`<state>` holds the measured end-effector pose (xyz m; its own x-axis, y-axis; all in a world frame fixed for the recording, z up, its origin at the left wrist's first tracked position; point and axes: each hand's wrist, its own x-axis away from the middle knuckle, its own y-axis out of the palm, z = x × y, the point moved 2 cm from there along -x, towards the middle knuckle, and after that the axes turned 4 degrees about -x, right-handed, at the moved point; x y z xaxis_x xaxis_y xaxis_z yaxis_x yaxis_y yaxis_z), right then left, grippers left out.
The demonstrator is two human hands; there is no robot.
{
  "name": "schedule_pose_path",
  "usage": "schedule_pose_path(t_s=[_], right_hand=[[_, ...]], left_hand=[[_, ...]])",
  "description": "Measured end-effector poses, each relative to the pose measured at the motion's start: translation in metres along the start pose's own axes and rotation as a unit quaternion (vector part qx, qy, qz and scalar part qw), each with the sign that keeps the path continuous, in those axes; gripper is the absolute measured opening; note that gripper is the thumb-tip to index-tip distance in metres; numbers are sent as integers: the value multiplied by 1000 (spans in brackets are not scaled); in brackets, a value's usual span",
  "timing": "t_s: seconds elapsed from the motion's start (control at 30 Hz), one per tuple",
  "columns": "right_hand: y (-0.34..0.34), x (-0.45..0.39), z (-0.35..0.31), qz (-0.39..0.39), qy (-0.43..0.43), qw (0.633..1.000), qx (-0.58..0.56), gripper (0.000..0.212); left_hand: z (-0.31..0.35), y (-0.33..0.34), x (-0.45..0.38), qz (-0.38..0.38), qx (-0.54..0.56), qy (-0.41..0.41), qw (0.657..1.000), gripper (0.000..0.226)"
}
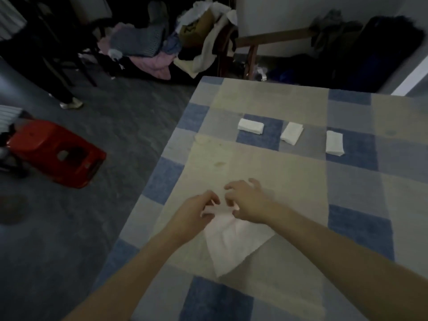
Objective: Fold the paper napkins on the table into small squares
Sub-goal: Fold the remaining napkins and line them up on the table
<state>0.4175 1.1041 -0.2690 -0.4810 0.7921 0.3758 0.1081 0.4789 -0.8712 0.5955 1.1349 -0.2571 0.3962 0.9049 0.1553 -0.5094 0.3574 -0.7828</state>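
Nearest the camera, two bare forearms reach in from 6 o'clock over a table point(289, 186) covered in a blue, grey and cream checked cloth. Between them lies an unfolded napkin point(231, 244), pale pinkish-white, one corner pointing back toward the person, the far edge gathered up off the cloth.

The left hand point(196, 209) pinches that raised far edge at its 9 o'clock end, fingers curled onto the paper. The right hand point(247, 202) grips the same edge at the 3 o'clock end, thumb and forefinger clamped on the paper, remaining fingers spread loosely above. The hands sit close together, nearly touching. Frame is slightly blurred, so exact finger placement is unclear.

Farther out, toward 12 o'clock, three folded napkins sit in a loose row, well apart from each other: first folded napkin point(250, 126) at 11 o'clock, second folded napkin point(291, 133) at 12, third folded napkin point(334, 143) at 1 o'clock. They read as rectangles more than squares, though the viewing angle may be stretching them.

Progress, as a judgement: three look done or nearly done, the fourth is at or near its first fold. No other loose napkins show on the table, so this may be the last.

Off the table at 9 o'clock, a red stool point(58, 154) on the floor; at 11 o'clock, a heap of clothes point(143, 47).
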Motion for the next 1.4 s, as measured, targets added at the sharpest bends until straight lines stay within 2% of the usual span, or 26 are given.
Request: schedule_pose_path(t_s=[0.1,0.2,0.3,0.43,0.63,0.73,0.83,0.93,1.07,1.1,1.2,1.4], right_hand=[[-35,18,26,44,35,998,-16,10],[-63,54,53,153,79,983,-65,11],[-69,91,58,243,104,957,-115,10],[-33,129,34,267,129,948,-116,7],[83,163,-5,172,189,954,-159,6],[124,174,-22,95,207,945,-236,8],[138,176,-31,71,220,929,-288,11],[135,169,-26,104,254,908,-317,17],[129,151,-8,130,296,884,-338,39],[129,145,-2,136,311,874,-347,37],[126,130,13,156,352,850,-360,3],[136,110,31,189,378,832,-360,15]], left_hand=[[14,-35,-17,78,-1,30,997,26],[30,-65,-31,135,-3,99,986,23],[41,-77,-35,150,-55,194,968,24],[27,-54,-15,102,-110,236,960,28],[-25,19,46,-62,-180,221,956,36],[-47,46,71,-189,-194,195,943,26],[-57,54,84,-233,-193,160,939,20],[-62,51,81,-160,-152,123,968,12],[-65,49,61,-103,-81,16,991,10],[-66,50,55,-94,-65,-13,993,13],[-66,56,35,-58,-19,-68,996,18],[-71,69,10,-32,-14,-110,993,21]])
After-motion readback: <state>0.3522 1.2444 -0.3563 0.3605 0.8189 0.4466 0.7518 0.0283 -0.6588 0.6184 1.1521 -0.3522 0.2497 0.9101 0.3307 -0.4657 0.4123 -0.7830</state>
